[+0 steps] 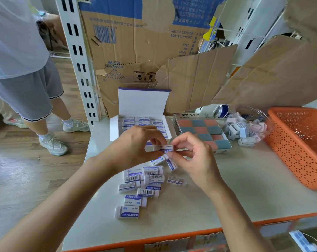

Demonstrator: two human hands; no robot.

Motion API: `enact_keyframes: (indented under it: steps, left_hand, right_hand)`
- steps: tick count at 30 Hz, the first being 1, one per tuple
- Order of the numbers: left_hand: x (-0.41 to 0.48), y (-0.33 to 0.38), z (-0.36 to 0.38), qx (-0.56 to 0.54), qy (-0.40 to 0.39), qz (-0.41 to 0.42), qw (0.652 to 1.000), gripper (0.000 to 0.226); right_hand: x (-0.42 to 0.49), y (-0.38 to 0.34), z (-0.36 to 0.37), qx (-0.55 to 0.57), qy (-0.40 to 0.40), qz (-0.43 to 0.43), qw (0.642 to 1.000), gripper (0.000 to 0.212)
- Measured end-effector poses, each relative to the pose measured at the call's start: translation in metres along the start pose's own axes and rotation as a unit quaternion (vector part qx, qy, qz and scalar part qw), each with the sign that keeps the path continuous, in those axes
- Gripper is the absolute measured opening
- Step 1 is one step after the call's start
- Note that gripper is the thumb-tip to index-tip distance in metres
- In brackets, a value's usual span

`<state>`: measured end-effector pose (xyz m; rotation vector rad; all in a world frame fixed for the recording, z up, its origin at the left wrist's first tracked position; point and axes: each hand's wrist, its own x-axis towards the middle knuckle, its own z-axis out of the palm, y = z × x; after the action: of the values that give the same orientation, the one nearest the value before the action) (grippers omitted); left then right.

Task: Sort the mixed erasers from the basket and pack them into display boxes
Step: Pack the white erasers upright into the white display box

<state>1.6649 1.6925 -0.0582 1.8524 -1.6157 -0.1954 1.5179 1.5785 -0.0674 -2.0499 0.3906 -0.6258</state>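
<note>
Erasers scatter a pale table before torn cardboard; left hand and right hand pinch one white eraser above them.

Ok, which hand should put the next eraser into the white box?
Left: the left hand hovers at the white box, pinching the eraser with the right hand, which sits farther away.
</note>
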Motion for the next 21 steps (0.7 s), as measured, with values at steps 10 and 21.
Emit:
enact_keyframes:
  steps: [10,21]
  left_hand:
    - [0.037,-0.039,0.003,0.177,-0.009,-0.172,0.969,0.022]
    - [0.043,-0.044,0.009,0.216,-0.003,-0.143,0.966,0.027]
  right_hand:
    - [0.055,0.024,0.007,-0.272,0.031,0.031,0.961,0.021]
    - [0.065,0.024,0.015,-0.302,0.012,0.057,0.952,0.017]
